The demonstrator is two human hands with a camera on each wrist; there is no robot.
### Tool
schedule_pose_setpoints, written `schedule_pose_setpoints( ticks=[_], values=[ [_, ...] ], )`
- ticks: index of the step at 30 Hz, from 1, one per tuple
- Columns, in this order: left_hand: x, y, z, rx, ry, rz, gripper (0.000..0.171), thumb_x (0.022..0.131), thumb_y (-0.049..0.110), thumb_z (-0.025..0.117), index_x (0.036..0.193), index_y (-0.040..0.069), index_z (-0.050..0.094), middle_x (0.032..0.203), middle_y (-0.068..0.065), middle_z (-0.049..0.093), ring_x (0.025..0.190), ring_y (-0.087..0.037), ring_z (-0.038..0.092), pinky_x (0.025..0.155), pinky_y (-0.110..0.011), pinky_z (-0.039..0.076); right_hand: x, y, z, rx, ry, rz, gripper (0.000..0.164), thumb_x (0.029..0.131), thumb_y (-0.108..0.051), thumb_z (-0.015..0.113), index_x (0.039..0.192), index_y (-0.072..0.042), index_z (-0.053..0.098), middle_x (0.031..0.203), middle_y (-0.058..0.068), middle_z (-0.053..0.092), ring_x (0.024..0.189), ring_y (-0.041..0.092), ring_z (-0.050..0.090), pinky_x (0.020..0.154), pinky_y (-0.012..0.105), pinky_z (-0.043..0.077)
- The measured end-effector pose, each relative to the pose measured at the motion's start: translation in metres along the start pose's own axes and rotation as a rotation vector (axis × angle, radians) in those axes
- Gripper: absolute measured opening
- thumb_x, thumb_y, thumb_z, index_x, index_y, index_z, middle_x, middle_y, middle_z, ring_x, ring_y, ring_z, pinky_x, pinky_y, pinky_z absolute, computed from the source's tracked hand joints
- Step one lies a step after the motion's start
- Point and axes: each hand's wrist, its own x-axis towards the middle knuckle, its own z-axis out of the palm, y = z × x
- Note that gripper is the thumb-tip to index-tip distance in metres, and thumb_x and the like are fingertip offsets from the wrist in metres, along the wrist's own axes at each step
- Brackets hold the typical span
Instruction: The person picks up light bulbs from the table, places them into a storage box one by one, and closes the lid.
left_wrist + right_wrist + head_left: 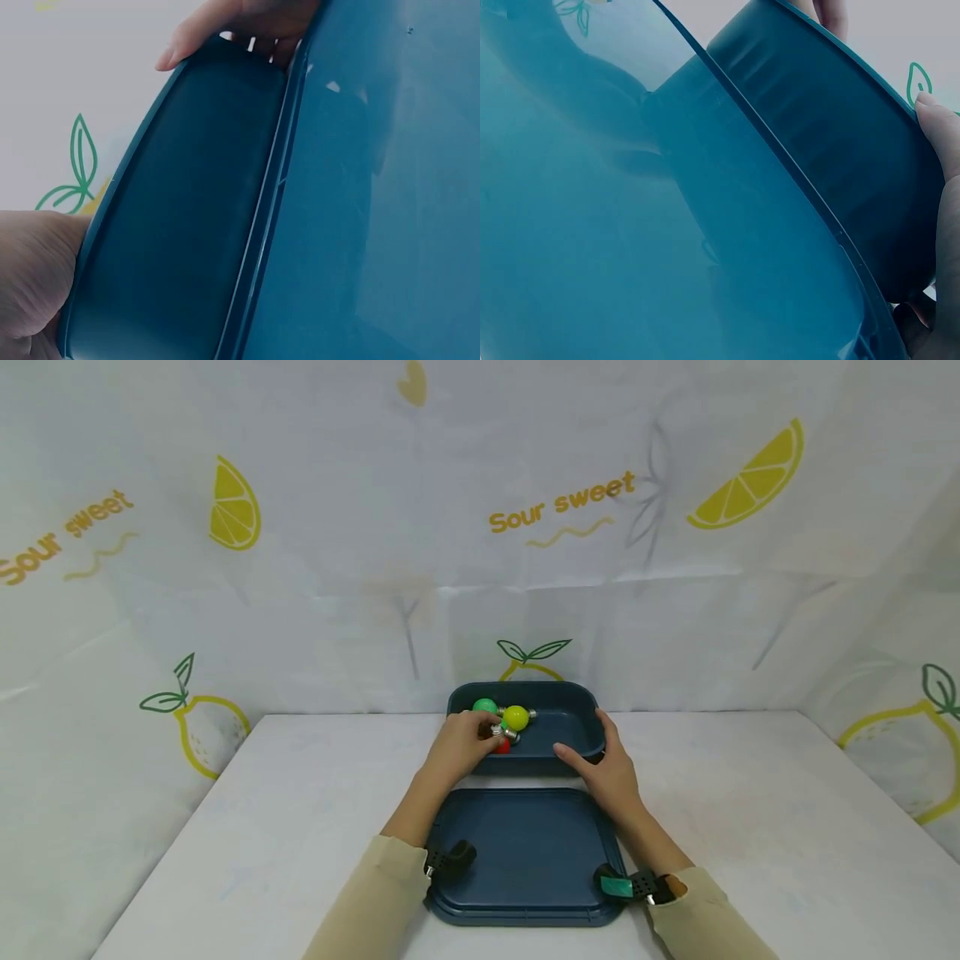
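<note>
A dark blue plastic bin (566, 768) holds several small light bulbs: a green bulb (484, 705), a yellow bulb (515, 718) and a red bulb (503, 747) show. My left hand (459, 745) reaches over the bin's left side, its thumb and fingers pinching a bulb with a silver base (512, 735). The fingers partly hide that bulb. At the other end my right hand (611, 777) grips the bin, thumb by the near rim and fingers round the right side. In the wrist views the bin's outer wall (180, 187) hides the bulbs.
A flat dark blue tray (525, 852) lies on the white table (247, 852), just in front of the bin and under both wrists. Behind the table hangs a white curtain (337, 635) with lemon prints.
</note>
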Motion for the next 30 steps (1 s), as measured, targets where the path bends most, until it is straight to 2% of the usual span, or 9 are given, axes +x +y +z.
schedule_pose_setpoints(
  ticks=[5, 13, 30],
  values=[
    [0.0013, 0.0024, 0.0010, -0.008, -0.017, -0.026, 0.027, 0.093, 0.015, 0.073, 0.118, 0.006, 0.074, 0.103, -0.008, 0.077, 0.092, -0.019, 0.070, 0.085, -0.036, 0.060, -0.0004, 0.0003, -0.0006, -0.002, 0.002, -0.003, 0.098, 0.092, -0.050, 0.069, 0.164, -0.022, 0.009, 0.170, 0.016, 0.018, 0.154, 0.041, 0.025, 0.121, 0.063, 0.027],
    [0.0009, 0.0021, 0.0009, -0.005, -0.012, -0.045, 0.027, 0.092, 0.015, 0.075, 0.117, 0.005, 0.074, 0.105, -0.009, 0.076, 0.094, -0.021, 0.070, 0.085, -0.038, 0.060, -0.0002, 0.0005, 0.0020, 0.001, 0.002, -0.006, 0.098, 0.091, -0.050, 0.069, 0.164, -0.022, 0.010, 0.170, 0.016, 0.018, 0.154, 0.041, 0.025, 0.121, 0.063, 0.028],
    [0.0013, 0.0011, 0.0013, -0.023, -0.021, -0.035, 0.029, 0.092, 0.021, 0.075, 0.118, 0.007, 0.074, 0.106, -0.006, 0.077, 0.094, -0.019, 0.072, 0.086, -0.036, 0.060, -0.0009, 0.0009, -0.0002, -0.005, 0.008, -0.007, 0.098, 0.091, -0.050, 0.069, 0.164, -0.022, 0.010, 0.169, 0.018, 0.019, 0.152, 0.042, 0.027, 0.120, 0.064, 0.028]
  ],
)
